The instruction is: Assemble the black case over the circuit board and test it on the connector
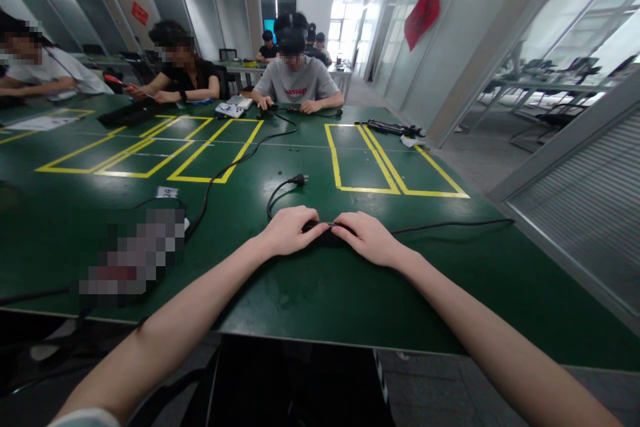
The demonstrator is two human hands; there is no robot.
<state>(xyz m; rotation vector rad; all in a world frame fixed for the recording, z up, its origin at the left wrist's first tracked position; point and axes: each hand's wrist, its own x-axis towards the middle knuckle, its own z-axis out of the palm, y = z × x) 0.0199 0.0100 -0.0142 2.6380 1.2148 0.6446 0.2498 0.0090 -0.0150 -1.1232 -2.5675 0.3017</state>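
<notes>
One pronged black plug, two red wall posters, three people across one green table

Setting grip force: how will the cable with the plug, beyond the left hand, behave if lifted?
Likely floppy: the cable curves behind the plug. The plug may dangle, sitting at the free end; its chunky body looks rigid.
</notes>
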